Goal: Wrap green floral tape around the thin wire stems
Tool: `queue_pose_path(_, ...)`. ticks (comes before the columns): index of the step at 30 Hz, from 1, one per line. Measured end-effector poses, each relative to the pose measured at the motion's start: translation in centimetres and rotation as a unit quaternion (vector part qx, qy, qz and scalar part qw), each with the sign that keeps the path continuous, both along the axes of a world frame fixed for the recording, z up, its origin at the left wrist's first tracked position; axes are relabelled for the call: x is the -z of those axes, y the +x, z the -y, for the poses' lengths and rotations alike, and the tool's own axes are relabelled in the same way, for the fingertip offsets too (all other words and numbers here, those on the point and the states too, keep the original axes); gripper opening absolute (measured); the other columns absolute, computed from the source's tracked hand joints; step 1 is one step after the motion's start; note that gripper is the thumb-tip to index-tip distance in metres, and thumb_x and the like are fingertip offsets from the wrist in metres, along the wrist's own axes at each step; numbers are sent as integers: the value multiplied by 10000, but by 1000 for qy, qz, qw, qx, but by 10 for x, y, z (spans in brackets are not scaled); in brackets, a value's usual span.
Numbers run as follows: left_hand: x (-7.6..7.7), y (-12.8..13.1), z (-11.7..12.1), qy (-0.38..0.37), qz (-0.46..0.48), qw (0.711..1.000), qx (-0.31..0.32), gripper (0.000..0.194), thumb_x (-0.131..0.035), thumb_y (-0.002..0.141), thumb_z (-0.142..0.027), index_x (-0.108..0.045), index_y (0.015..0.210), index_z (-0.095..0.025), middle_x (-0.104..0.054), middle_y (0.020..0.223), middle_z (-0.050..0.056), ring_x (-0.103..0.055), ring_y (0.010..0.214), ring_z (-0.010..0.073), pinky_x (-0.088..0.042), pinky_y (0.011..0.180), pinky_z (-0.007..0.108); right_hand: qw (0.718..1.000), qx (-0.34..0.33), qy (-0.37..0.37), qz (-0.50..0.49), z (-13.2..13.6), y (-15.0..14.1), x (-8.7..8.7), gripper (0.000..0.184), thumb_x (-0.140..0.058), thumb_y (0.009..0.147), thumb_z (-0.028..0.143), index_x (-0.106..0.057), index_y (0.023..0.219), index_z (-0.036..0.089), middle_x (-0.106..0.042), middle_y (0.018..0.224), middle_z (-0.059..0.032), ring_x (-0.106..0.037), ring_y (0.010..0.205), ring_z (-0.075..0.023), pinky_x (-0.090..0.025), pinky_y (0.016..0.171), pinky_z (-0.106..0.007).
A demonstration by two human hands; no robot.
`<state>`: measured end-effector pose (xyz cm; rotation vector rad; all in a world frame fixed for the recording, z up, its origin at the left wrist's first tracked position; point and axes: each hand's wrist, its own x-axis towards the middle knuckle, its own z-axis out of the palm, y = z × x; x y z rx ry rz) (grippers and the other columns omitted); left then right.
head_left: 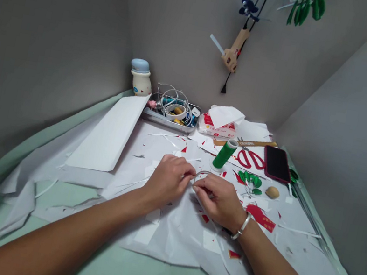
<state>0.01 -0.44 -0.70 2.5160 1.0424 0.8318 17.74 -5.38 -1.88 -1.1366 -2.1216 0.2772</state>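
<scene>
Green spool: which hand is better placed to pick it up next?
Right, most likely. The green spool stands just beyond the right hand, while the left hand is farther off to the left. Both hands seem to hold a thin curved strand, so the right may need to let go first.

I read dim, diffuse light, soft shadows, a dark left wall (43,46), and dark blur at upper right.
</scene>
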Motion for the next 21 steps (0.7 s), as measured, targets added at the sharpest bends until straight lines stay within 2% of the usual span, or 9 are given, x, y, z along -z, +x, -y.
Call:
queue_pose_path(5, 4, 3, 3, 19, -47, 997, 62, 172, -498, 864, -168, -662, 861, -219, -661, 810, 10, -582, 811, 170, -342, 914, 393, 997, 59, 13, -40, -3, 7, 1, 119, -519, 869, 190, -635, 846, 200, -626, 750, -21, -548, 690, -141, -416, 665, -265)
queue_pose_path(10, 0, 6, 4, -11, 7, 997, 72, 112, -550, 854, -192, -657, 861, -222, -665, 816, -5, -577, 819, 158, -356, 913, 369, 990, 100, -38, -89, -10, 16, 7, 142, -525, 883, 234, -651, 827, 199, -638, 747, -6, -560, 670, -130, -416, 640, -249)
queue_pose_path(15, -2, 5, 3, -36, 74, 996, 28, 87, -565, 856, -211, -652, 856, -213, -674, 848, -9, -578, 841, 152, -371, 903, 355, 996, 45, -49, -52, -8, 11, 7, 140, -527, 864, 179, -664, 856, 207, -661, 788, -4, -588, 724, -133, -433, 682, -244)
queue_pose_path(18, 0, 4, 1, -19, 58, 998, 4, 106, -547, 856, -189, -651, 852, -209, -673, 863, -1, -577, 849, 161, -367, 916, 373, 1000, 4, -14, -9, -3, 6, 5, 134, -520, 848, 153, -643, 846, 204, -654, 814, -19, -587, 771, -143, -438, 727, -256)
queue_pose_path(21, 3, 4, 0, 8, 12, 1000, 2, 121, -542, 846, -172, -659, 846, -205, -663, 830, 11, -573, 831, 175, -368, 899, 387, 999, 2, 31, 23, -1, 4, 2, 113, -522, 840, 165, -629, 853, 199, -643, 797, -31, -571, 756, -154, -427, 722, -272)
